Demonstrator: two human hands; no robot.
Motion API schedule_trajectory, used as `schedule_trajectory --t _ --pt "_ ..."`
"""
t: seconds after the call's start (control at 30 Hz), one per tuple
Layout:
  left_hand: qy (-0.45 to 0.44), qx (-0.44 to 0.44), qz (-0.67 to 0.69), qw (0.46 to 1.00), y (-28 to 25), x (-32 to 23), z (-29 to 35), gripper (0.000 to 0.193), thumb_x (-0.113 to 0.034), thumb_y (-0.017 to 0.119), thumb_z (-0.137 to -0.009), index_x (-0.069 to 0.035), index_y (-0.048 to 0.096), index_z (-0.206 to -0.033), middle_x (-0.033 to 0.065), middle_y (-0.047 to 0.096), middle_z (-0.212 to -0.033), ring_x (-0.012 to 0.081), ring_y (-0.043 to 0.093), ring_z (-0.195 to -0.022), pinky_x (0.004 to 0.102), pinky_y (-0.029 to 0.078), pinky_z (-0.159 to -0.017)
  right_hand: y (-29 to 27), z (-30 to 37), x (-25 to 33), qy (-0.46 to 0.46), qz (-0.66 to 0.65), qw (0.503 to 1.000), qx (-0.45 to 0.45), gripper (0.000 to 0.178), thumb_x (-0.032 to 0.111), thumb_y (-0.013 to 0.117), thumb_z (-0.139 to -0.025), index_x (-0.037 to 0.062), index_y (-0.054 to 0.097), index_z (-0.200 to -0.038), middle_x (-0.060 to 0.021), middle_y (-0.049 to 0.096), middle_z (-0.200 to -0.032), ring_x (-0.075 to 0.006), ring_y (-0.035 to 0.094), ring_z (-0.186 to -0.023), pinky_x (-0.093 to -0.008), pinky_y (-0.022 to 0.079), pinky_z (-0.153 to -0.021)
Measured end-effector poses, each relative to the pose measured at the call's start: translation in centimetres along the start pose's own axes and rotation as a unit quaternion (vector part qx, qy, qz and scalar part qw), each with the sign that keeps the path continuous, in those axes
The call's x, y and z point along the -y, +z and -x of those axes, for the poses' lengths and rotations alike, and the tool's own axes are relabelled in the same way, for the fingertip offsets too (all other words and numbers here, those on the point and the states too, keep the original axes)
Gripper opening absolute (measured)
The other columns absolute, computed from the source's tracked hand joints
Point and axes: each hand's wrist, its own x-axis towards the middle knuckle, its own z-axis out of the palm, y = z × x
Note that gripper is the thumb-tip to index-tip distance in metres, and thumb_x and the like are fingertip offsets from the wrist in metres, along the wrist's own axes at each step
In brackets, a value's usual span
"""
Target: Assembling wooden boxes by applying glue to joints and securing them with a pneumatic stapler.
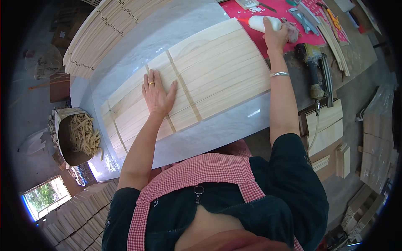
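Observation:
A pale wooden panel of joined boards, crossed by several narrow brownish strips, lies slanted on the marbled table. My left hand rests on it palm down, fingers stretched and thumb apart, between two of the strips. Beyond the panel's far right corner, my right hand grips a white squeeze bottle, which lies sideways with its reddish tip to the left. A crumpled greyish-pink cloth lies against the right side of that hand.
A nail gun with an air hose lies right of my right forearm. Stacked slats stand at the far left. A bin of curled strips is at the table's left edge. Tools, including orange-handled pliers, lie on a pink sheet.

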Motion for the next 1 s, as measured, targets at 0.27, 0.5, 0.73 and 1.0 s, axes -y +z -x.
schedule_trajectory --t 0.27,0.5,0.73,1.0 --pt "0.001 -0.006 0.010 1.000 -0.2 -0.1 0.0 0.082 -0.057 0.050 -0.099 0.005 0.039 -0.152 0.0197 0.035 -0.162 0.0386 0.025 -0.153 0.0474 0.020 -0.123 -3.5 1.3 0.6 -0.034 0.021 0.999 -0.006 0.068 0.047 0.078 -0.082 -0.0080 0.061 -0.120 -0.0248 0.068 -0.111 -0.0373 0.067 -0.096 -0.0432 0.055 -0.090" --pt "0.008 -0.010 0.013 1.000 0.3 0.2 -0.1 0.083 -0.058 0.050 -0.098 0.005 0.040 -0.152 0.0195 0.036 -0.161 0.0387 0.026 -0.153 0.0473 0.021 -0.123 -7.6 2.6 0.6 -0.024 0.066 0.998 0.008 0.066 0.045 0.078 -0.081 -0.0074 0.062 -0.117 -0.0224 0.071 -0.106 -0.0355 0.068 -0.094 -0.0417 0.054 -0.088" --pt "0.002 -0.008 0.013 1.000 0.4 0.3 -0.2 0.084 -0.059 0.050 -0.098 0.005 0.039 -0.151 0.0186 0.036 -0.161 0.0388 0.027 -0.152 0.0470 0.022 -0.122 -11.2 4.2 0.2 -0.016 0.065 0.998 0.012 0.065 0.045 0.079 -0.081 -0.0071 0.064 -0.117 -0.0219 0.071 -0.105 -0.0336 0.067 -0.093 -0.0407 0.054 -0.087" --pt "0.006 -0.010 0.013 1.000 0.7 0.6 -0.1 0.084 -0.059 0.050 -0.098 0.005 0.040 -0.151 0.0176 0.036 -0.161 0.0386 0.028 -0.152 0.0469 0.023 -0.122 -15.4 6.4 0.3 0.004 0.076 0.997 0.018 0.065 0.043 0.080 -0.081 -0.0076 0.064 -0.117 -0.0211 0.071 -0.104 -0.0309 0.067 -0.091 -0.0390 0.055 -0.084"
